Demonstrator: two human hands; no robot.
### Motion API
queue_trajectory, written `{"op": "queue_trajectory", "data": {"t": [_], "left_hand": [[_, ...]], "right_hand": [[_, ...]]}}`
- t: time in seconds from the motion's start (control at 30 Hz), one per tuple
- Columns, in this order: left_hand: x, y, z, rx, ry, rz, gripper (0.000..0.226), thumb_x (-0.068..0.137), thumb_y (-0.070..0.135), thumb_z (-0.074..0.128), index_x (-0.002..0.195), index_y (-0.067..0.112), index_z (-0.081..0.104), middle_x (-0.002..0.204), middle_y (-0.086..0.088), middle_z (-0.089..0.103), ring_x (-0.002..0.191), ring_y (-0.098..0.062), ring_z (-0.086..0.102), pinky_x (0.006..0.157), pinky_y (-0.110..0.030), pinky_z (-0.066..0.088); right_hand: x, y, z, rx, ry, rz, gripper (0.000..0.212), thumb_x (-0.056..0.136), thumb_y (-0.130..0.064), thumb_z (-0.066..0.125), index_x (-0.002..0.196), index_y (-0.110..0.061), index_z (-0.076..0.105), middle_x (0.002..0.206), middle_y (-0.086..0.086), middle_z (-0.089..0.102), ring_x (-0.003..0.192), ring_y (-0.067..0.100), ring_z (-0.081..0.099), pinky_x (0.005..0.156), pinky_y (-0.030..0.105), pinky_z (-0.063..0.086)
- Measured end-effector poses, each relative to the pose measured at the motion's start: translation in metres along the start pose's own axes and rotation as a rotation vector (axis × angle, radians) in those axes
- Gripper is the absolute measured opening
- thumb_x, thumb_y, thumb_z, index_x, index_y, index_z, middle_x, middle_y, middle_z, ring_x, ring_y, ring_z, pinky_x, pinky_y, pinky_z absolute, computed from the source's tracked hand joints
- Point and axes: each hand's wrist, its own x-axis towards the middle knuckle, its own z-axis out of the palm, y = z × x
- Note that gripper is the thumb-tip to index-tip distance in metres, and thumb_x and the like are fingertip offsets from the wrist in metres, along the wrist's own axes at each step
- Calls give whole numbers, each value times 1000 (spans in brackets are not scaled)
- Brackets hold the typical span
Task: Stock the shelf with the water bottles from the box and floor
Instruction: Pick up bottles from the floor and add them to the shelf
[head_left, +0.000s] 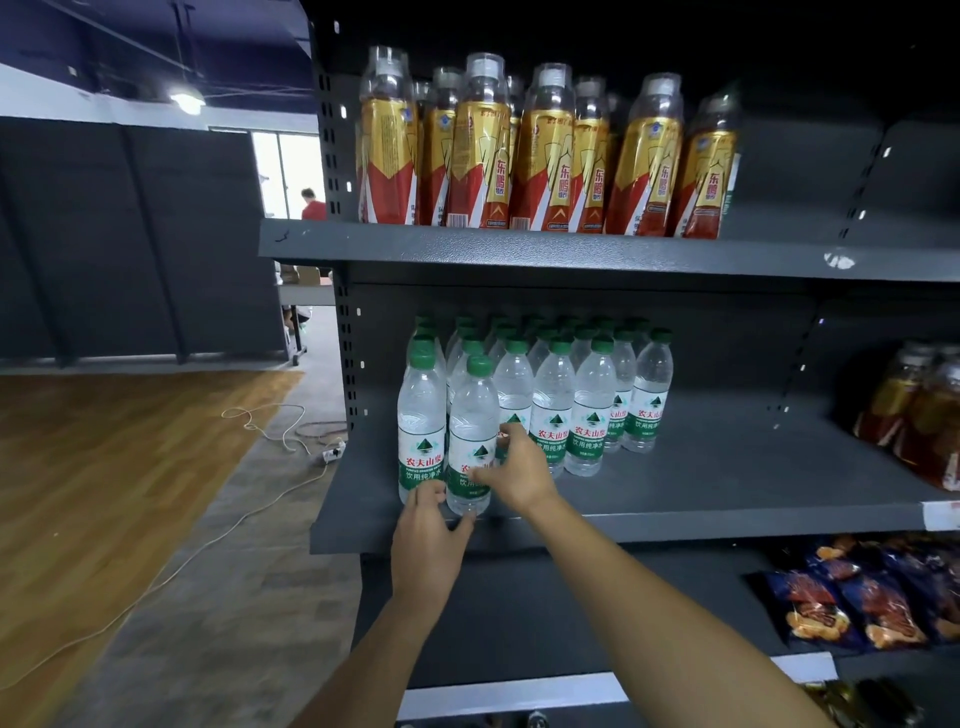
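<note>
Both hands are on the clear plastic water bottle (474, 415) with the green cap, which stands at the very front edge of the dark grey metal shelf (727, 467). The left hand (428, 540) has its fingers (426, 496) curled round the base. The right hand (519, 470) wraps its fingers (511, 434) about the green-and-white label higher up. Low and high together, I'd say, to keep a tall, light bottle upright while it is squared into line. Just left of the fingers stands a matching bottle (421, 415), touching it. Behind and to the right of them, packed rows of green-capped bottles (556, 405) run towards the back panel. Bare shelf lies well to the right of the fingers, so there looks to be room for more.
</note>
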Motion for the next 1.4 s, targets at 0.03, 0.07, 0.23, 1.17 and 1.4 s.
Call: {"op": "queue_trajectory", "data": {"t": [0.03,0.07,0.23,1.17,1.4], "left_hand": [[-1,0,-1,6,-1,-2,37,78,23,76,109,14,57,111,-1,60,103,-22,60,77,-33,46],[-1,0,-1,11,1,-3,38,78,23,76,109,13,57,112,-1,60,104,-23,60,79,-34,46],[-2,3,-3,31,-2,-20,39,79,23,76,111,12,57,114,-4,60,106,-26,58,79,-35,44],[14,-6,2,89,-20,-4,40,81,21,73,116,12,56,118,-3,58,109,-24,57,83,-34,45],[-2,-10,9,86,10,61,33,81,17,73,110,10,58,111,-4,62,101,-24,61,79,-36,49]], "right_hand": [[-4,2,-1,4,-2,3,72,75,-5,81,136,-4,42,125,7,61,108,16,59,78,13,39],[-8,4,-1,11,-2,8,71,76,-4,80,135,-3,43,128,8,60,112,17,58,78,12,37],[-18,11,2,29,13,21,65,76,-9,81,131,-3,47,125,7,61,106,12,55,80,15,38],[13,34,46,108,82,78,52,74,-4,81,117,-9,52,111,6,66,105,18,63,92,32,52],[-1,44,32,126,94,92,56,84,-23,76,131,-6,51,122,5,62,113,18,58,94,24,43]]}}
